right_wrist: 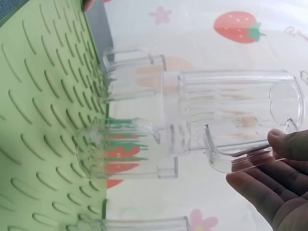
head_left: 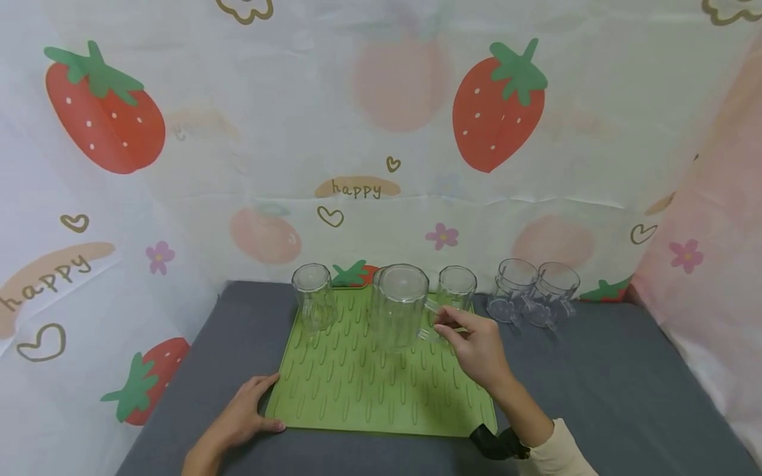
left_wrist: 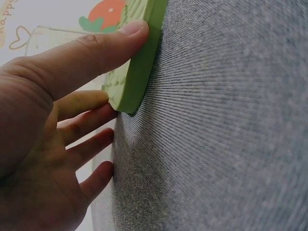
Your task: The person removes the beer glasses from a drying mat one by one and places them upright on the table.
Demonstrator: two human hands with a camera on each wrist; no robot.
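Note:
A clear glass mug (head_left: 400,320) is held by its handle in my right hand (head_left: 476,344), over the green ridged mat (head_left: 357,403). In the right wrist view, the thumb and fingers pinch the mug's handle (right_wrist: 240,161), and the mug body is apart from the mat. My left hand (head_left: 241,413) rests at the mat's front left corner. Its thumb (left_wrist: 96,57) lies on the mat's edge, while the other fingers spread beside the corner. Behind the held mug stands another glass mug (right_wrist: 139,149), mostly hidden in the head view.
Toward the mat's back stand a glass mug on the left (head_left: 315,304) and one on the right (head_left: 457,284). Two more glass mugs, (head_left: 513,291) and its close neighbour mug (head_left: 555,297), stand on the grey cloth (head_left: 619,390). A strawberry-print curtain (head_left: 297,132) encloses the table's back and sides.

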